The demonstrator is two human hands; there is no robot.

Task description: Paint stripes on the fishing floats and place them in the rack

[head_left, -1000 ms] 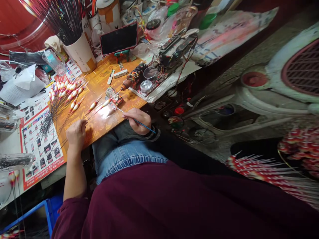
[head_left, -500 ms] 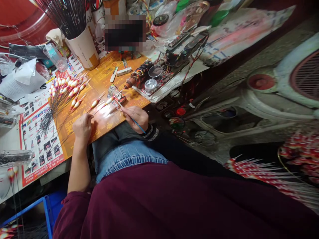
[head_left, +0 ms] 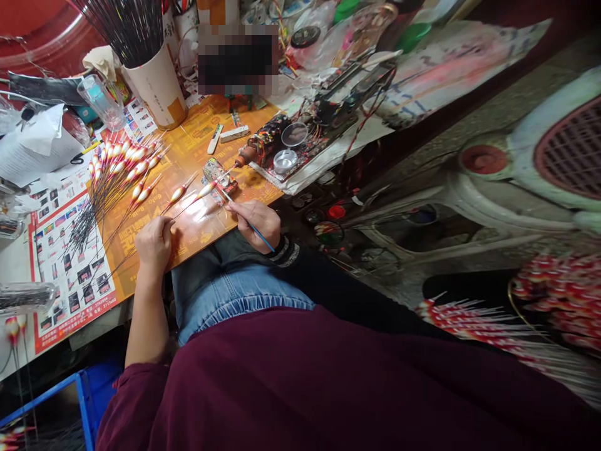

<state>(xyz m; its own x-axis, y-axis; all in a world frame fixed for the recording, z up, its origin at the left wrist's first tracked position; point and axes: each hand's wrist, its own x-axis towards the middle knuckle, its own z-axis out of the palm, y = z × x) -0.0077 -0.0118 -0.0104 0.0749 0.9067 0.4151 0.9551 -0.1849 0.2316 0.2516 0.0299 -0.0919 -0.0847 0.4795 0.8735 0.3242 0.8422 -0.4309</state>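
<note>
My left hand is closed at the table edge, its fingers pinching the thin dark stem of a fishing float. The float's yellow, white and red body rests over a paint-spattered block, and its tip points at the brown nose of a small motor. In my right hand is a slim paintbrush with a blue handle, its tip close beside the float; whether they touch I cannot tell. A second float lies just beyond my left hand.
Many finished-looking floats lie in a pile on the left. Behind stand a white tube of black rods and a clear cup. A small metal dish sits by the motor. A fan is at right, a blue crate lower left.
The view has shifted slightly. Both hands keep nearly the same place, with the float and the paintbrush still held.
</note>
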